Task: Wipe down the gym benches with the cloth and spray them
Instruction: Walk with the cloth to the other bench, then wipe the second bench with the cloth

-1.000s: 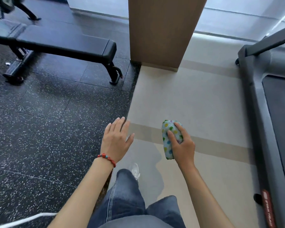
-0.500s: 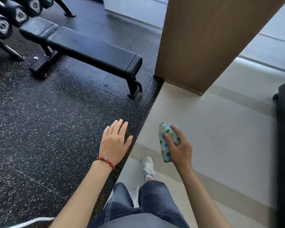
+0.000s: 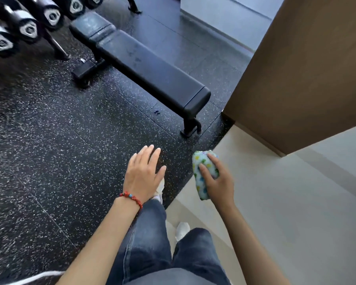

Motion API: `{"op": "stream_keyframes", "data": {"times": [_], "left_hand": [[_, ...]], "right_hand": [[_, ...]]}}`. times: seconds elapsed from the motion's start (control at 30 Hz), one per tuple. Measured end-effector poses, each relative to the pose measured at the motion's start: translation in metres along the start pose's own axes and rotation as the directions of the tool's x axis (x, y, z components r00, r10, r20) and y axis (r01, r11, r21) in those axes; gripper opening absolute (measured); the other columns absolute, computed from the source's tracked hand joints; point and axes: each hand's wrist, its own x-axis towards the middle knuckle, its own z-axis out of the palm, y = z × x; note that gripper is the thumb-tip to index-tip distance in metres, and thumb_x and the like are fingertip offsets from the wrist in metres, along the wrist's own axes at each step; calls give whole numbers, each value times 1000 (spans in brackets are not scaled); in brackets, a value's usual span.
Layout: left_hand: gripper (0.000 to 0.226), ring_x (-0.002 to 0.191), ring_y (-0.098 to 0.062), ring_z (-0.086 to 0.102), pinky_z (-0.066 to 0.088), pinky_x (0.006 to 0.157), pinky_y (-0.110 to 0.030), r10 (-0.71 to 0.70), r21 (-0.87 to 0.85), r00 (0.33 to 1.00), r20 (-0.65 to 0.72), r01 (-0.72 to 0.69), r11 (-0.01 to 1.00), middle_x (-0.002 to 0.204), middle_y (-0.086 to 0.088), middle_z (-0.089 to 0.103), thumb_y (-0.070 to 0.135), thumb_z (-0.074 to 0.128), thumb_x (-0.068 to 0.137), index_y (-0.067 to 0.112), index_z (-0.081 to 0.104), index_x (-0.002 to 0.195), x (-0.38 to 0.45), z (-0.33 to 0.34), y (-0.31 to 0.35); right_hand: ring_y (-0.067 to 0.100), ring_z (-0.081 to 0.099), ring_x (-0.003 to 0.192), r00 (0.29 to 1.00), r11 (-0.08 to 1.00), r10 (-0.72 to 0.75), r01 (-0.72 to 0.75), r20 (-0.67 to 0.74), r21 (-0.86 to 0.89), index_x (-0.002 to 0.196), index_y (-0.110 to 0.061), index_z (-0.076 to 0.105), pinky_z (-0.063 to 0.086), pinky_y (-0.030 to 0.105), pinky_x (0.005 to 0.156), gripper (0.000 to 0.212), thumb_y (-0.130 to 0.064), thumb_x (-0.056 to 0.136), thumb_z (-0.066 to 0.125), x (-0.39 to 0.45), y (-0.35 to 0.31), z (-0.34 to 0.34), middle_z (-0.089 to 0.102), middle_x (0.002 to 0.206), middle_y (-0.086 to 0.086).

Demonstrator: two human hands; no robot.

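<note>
A black padded gym bench (image 3: 144, 66) stands on the speckled rubber floor, running from the upper left down to its near end by the wooden pillar. My right hand (image 3: 218, 182) grips a bunched white cloth (image 3: 201, 171) with coloured spots, held in the air below the bench's near end. My left hand (image 3: 144, 173) hovers flat with straight fingers and holds nothing; a red bead bracelet circles its wrist. No spray bottle is in view.
A rack of dumbbells (image 3: 27, 27) fills the top left behind the bench. A brown wooden pillar (image 3: 300, 68) rises at the right. Beige floor (image 3: 296, 212) lies right of the black rubber mat (image 3: 49, 151). My legs in jeans (image 3: 148, 243) and white shoes show below.
The view has swung left and closer: the bench now lies nearer and larger, the dumbbell rack has come into view, and the treadmill has left the frame. Both hands keep their poses.
</note>
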Motion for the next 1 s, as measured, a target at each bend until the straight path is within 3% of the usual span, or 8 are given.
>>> {"op": "stream_keyframes", "data": {"times": [0.23, 0.43, 0.53, 0.7, 0.87, 1.0], "left_hand": [[53, 111, -35, 59, 47, 90, -51, 57, -16, 998, 24, -57, 998, 120, -20, 61, 38, 37, 88, 1, 60, 119, 120, 3, -41], [52, 113, -35, 57, 47, 92, -51, 166, -25, 986, 31, -165, 986, 121, -20, 60, 37, 38, 89, 0, 59, 120, 229, -1, -83], [53, 113, -36, 58, 47, 92, -52, 203, -20, 978, 44, -202, 979, 121, -21, 60, 37, 38, 89, -1, 59, 120, 274, 3, -94], [51, 114, -36, 57, 46, 93, -52, 217, -49, 974, 59, -214, 976, 121, -21, 60, 34, 39, 89, -2, 59, 119, 330, 26, -98], [50, 111, -35, 59, 52, 85, -51, 240, -56, 959, 151, -234, 971, 118, -21, 62, 34, 39, 88, -1, 62, 116, 380, 76, -96], [49, 110, -35, 60, 51, 87, -50, 277, -73, 946, 167, -268, 961, 117, -20, 63, 32, 40, 88, -2, 63, 114, 420, 119, -91]], "right_hand": [[13, 56, 83, 998, 999, 49, -49, -36, 3, 120, -19, 59, 36, 13, 71, 38, -23, 83, 67, 105, -22, 40, 61, 102, 0], [9, 55, 82, 976, 988, 150, -143, -157, 56, 119, -19, 59, 34, -2, 70, 37, -21, 83, 67, 192, -52, 69, 57, 101, -8], [11, 57, 83, 955, 974, 221, -205, -197, 100, 119, -22, 60, 38, 8, 72, 37, -23, 83, 67, 224, -55, 79, 59, 100, -7], [11, 57, 83, 922, 954, 295, -269, -250, 134, 117, -21, 60, 37, 4, 69, 35, -21, 83, 66, 274, -42, 90, 60, 99, -6], [9, 54, 92, 891, 924, 376, -341, -256, 171, 119, -20, 60, 34, 3, 77, 35, -20, 84, 65, 327, -9, 107, 57, 107, -8], [7, 51, 85, 870, 901, 431, -399, -238, 170, 119, -22, 59, 33, 0, 74, 36, -21, 84, 65, 370, 23, 124, 54, 96, -7]]}}
